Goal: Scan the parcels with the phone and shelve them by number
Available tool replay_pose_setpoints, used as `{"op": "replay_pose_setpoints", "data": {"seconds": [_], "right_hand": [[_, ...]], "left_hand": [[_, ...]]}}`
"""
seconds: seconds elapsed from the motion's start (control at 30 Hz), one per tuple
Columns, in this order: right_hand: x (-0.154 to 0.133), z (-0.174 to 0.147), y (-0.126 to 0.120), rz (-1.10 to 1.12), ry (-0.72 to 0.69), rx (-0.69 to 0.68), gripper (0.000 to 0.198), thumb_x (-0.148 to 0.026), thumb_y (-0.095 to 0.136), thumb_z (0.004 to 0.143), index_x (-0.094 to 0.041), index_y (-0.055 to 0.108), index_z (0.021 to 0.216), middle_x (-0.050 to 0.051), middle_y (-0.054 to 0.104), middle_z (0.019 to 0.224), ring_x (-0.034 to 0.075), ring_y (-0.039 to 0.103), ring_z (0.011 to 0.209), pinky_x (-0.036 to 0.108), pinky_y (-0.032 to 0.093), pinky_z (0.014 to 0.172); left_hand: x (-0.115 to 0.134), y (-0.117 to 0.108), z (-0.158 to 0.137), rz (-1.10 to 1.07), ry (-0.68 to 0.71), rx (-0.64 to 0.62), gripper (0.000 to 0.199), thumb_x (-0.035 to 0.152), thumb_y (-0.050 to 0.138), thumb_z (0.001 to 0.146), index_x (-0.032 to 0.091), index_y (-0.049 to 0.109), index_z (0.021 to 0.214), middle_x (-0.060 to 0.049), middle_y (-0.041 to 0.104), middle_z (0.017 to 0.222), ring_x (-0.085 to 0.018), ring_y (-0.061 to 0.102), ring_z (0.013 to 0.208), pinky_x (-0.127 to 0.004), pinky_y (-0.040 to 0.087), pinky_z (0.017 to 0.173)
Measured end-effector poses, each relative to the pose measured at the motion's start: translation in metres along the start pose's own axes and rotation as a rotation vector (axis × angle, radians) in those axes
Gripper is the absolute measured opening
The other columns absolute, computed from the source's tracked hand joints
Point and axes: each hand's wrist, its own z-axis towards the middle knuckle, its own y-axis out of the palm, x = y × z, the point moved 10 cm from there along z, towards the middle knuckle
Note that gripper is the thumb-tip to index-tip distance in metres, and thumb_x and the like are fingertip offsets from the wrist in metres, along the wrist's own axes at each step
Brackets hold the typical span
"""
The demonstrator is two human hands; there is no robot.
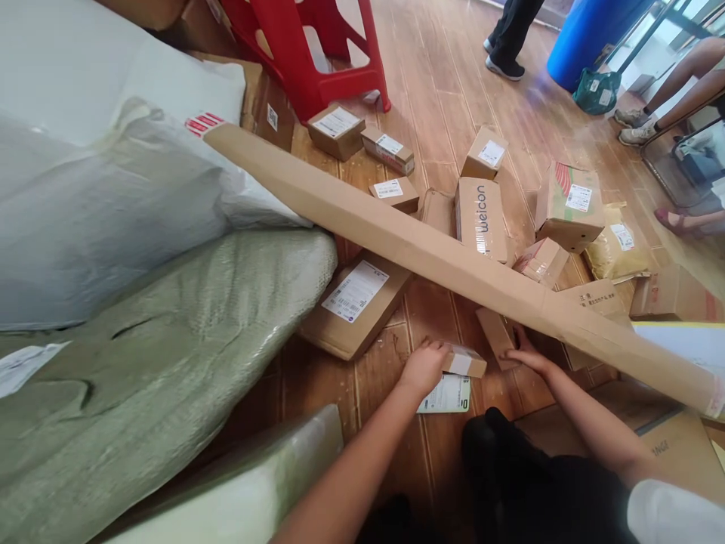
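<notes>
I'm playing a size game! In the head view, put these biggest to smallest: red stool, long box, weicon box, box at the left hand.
1. Long box
2. Red stool, top cut off
3. Weicon box
4. Small box, partly under the left hand

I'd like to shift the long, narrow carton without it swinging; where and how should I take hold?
Grip the long carton around its middle by both long edges, probably from the near side: it is slender, so an end hold might let it swing, and the "weicon" box crowds its far side while floor shows nearer.
</notes>
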Motion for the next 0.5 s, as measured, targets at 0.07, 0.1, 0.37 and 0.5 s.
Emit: {"op": "replay_pose_setpoints", "data": {"seconds": [0.07,0.1,0.37,0.5], "right_hand": [[-0.003,-0.008,-0.002,0.036,0.046,-0.094,0.084,-0.053,0.067,0.070,-0.023,0.042,0.144,0.012,0.049,0.147,0.032,0.038,0.143,0.054,0.027,0.120],[-0.006,-0.011,-0.001,0.044,0.061,-0.138,0.081,-0.052,0.066,0.070,-0.023,0.044,0.143,0.012,0.048,0.148,0.032,0.037,0.144,0.053,0.026,0.121],[-0.087,-0.051,0.055,-0.193,-0.313,-0.176,0.108,-0.042,0.078,0.059,-0.019,0.025,0.150,0.020,0.041,0.150,0.039,0.040,0.137,0.060,0.031,0.115],[-0.123,-0.072,0.074,-0.346,-0.418,-0.078,0.113,-0.037,0.079,0.058,-0.020,0.019,0.152,0.020,0.048,0.138,0.039,0.048,0.125,0.061,0.039,0.107]], "left_hand": [[0.003,-0.003,-0.023,0.079,0.109,0.032,0.056,-0.005,0.044,0.082,0.018,0.061,0.129,-0.014,0.056,0.143,-0.029,0.040,0.142,-0.043,0.041,0.111],[0.006,-0.002,-0.037,0.140,0.193,0.044,0.055,-0.003,0.041,0.086,0.019,0.057,0.134,-0.014,0.052,0.146,-0.029,0.035,0.145,-0.042,0.044,0.109],[0.008,0.003,-0.089,0.183,0.316,0.044,0.018,0.032,0.076,0.075,0.016,0.070,0.080,-0.015,0.063,0.121,-0.035,0.054,0.123,-0.056,0.044,0.106],[-0.007,-0.048,-0.097,-0.045,-0.096,0.448,0.019,0.029,0.061,0.082,0.013,0.065,0.091,-0.015,0.057,0.110,-0.030,0.058,0.109,-0.050,0.051,0.096]]}}
